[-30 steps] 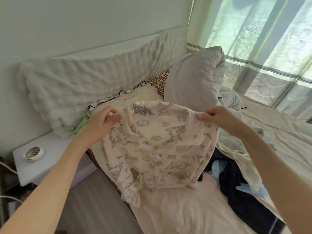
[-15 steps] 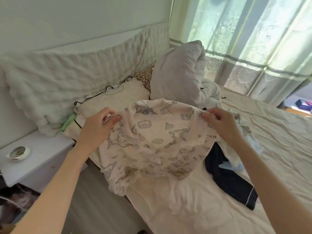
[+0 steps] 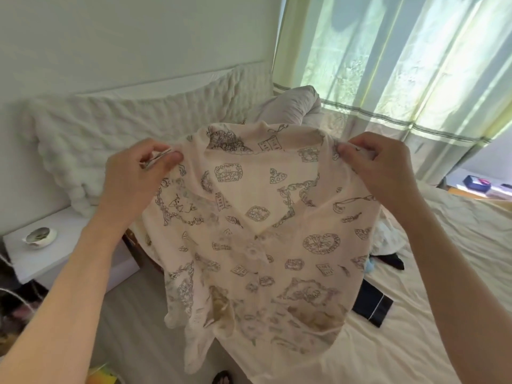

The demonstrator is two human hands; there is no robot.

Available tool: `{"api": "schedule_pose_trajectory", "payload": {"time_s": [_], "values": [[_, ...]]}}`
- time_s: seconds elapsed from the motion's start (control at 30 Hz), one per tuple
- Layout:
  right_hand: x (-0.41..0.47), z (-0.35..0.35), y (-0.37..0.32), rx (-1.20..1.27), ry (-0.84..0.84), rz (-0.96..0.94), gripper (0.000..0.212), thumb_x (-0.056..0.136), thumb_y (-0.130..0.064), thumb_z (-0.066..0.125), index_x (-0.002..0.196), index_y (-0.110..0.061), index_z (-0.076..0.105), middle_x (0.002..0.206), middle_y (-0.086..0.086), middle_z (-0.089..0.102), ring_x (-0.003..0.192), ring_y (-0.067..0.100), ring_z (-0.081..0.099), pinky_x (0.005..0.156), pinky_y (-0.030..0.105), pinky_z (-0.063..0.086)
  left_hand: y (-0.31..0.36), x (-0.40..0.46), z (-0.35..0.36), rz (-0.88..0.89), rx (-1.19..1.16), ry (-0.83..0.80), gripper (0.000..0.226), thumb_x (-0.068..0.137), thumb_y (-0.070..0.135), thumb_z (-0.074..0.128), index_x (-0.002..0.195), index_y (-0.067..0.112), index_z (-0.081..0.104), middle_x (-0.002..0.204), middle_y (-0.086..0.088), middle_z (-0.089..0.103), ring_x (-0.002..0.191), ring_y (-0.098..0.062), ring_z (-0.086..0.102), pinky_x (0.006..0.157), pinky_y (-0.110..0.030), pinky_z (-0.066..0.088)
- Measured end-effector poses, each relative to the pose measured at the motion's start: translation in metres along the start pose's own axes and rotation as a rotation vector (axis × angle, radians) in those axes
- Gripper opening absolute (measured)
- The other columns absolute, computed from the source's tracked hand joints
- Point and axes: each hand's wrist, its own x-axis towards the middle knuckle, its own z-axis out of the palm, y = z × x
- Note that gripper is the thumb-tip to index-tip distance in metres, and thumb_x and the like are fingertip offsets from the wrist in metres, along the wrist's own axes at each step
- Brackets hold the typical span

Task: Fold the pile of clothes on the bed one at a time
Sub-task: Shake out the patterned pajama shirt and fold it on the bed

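A cream printed shirt [image 3: 266,231] with a collar hangs spread in the air in front of me, above the bed's near edge. My left hand [image 3: 135,176] pinches its left shoulder between thumb and fingers. My right hand [image 3: 382,167] pinches the right shoulder. The shirt's hem dangles over the bed [image 3: 457,245] edge and the floor. Behind the shirt lies the rest of the pile [image 3: 388,245]: a dark navy garment [image 3: 372,303] and pale pieces, mostly hidden by the shirt.
A white quilted headboard cushion [image 3: 116,128] and a grey pillow [image 3: 293,103] stand at the bed's head. A white nightstand [image 3: 69,245] with a small dish [image 3: 40,236] is on the left. Curtains [image 3: 401,65] cover the window. Wooden floor [image 3: 133,314] lies below.
Both hands have lifted the shirt higher and spread it wider, so it now hangs open off the bed. The view has tilted up and nearer.
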Motion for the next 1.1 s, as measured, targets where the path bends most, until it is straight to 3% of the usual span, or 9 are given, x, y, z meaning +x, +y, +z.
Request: {"api": "schedule_pose_trajectory", "payload": {"time_s": [0.13,0.2,0.27,0.37,0.57,0.7,0.8,0.93,1.1], "values": [[-0.004,-0.01,0.012,-0.048,0.003,-0.015,0.013,0.085,-0.03,0.068,0.075,-0.021,0.068,0.057,-0.009,0.057,0.052,-0.004,0.048,0.063,0.011,0.037,0.006,-0.002,0.01,-0.005,0.001,-0.01,0.021,0.083,0.037,0.067,0.07,0.048,0.055,0.06,0.016,0.057,0.056,0.01,0.048,0.054,-0.005,0.033],[-0.003,-0.007,0.025,-0.074,0.001,0.005,0.013,0.084,-0.032,0.068,0.074,-0.023,0.067,0.053,-0.017,0.052,0.051,-0.004,0.049,0.057,0.007,0.035,-0.002,-0.001,0.023,-0.031,0.03,-0.061,0.017,0.082,0.038,0.067,0.07,0.043,0.056,0.062,0.011,0.052,0.056,0.003,0.047,0.055,-0.011,0.033],[0.0,0.004,0.043,-0.112,-0.025,0.053,0.013,0.084,-0.035,0.067,0.073,-0.027,0.066,0.052,-0.016,0.05,0.053,0.001,0.048,0.058,0.019,0.037,-0.018,-0.001,0.039,-0.071,0.062,-0.132,0.011,0.083,0.038,0.066,0.075,0.034,0.059,0.064,0.008,0.05,0.057,-0.003,0.044,0.056,-0.019,0.032],[0.007,0.033,0.075,-0.199,-0.098,0.124,0.017,0.084,-0.041,0.065,0.075,-0.027,0.066,0.059,-0.014,0.055,0.061,0.008,0.05,0.061,0.028,0.036,-0.052,0.0,0.065,-0.103,0.097,-0.232,0.014,0.084,0.039,0.064,0.077,0.028,0.059,0.063,0.005,0.052,0.056,-0.007,0.044,0.052,-0.015,0.031],[0.027,0.132,0.156,-0.319,-0.31,0.231,0.018,0.089,-0.043,0.058,0.077,-0.029,0.061,0.076,-0.005,0.061,0.08,0.018,0.056,0.072,0.034,0.042,-0.158,0.005,0.135,-0.258,0.153,-0.383,0.015,0.086,0.044,0.061,0.076,0.033,0.059,0.069,0.003,0.057,0.064,-0.009,0.05,0.058,-0.026,0.036],[0.043,0.22,0.224,-0.269,-0.424,0.341,0.021,0.092,-0.038,0.057,0.085,-0.021,0.066,0.068,-0.01,0.057,0.069,0.011,0.054,0.063,0.028,0.041,-0.25,0.015,0.193,-0.328,0.213,-0.463,0.015,0.088,0.047,0.056,0.079,0.035,0.055,0.069,0.012,0.054,0.065,-0.005,0.05,0.054,-0.027,0.033],[0.056,0.29,0.276,-0.171,-0.421,0.413,0.016,0.092,-0.03,0.059,0.086,-0.017,0.067,0.069,-0.008,0.06,0.065,0.005,0.053,0.061,0.022,0.04,-0.322,0.023,0.236,-0.368,0.245,-0.474,0.019,0.089,0.051,0.052,0.079,0.035,0.053,0.06,0.011,0.052,0.057,-0.009,0.05,0.051,-0.027,0.029],[0.061,0.36,0.338,-0.166,-0.417,0.445,0.017,0.092,-0.029,0.059,0.089,-0.016,0.068,0.093,0.004,0.065,0.087,0.016,0.058,0.082,0.032,0.046,-0.393,0.031,0.291,-0.405,0.28,-0.514,0.022,0.092,0.049,0.048,0.082,0.03,0.053,0.057,0.011,0.05,0.054,-0.008,0.049,0.049,-0.027,0.029],[0.071,0.415,0.405,-0.168,-0.407,0.487,0.019,0.092,-0.03,0.059,0.092,-0.014,0.069,0.09,0.0,0.064,0.087,0.015,0.057,0.082,0.032,0.046,-0.457,0.051,0.353,-0.429,0.346,-0.576,0.025,0.091,0.049,0.051,0.082,0.026,0.055,0.063,0.013,0.05,0.059,-0.003,0.046,0.05,-0.027,0.027]]}}
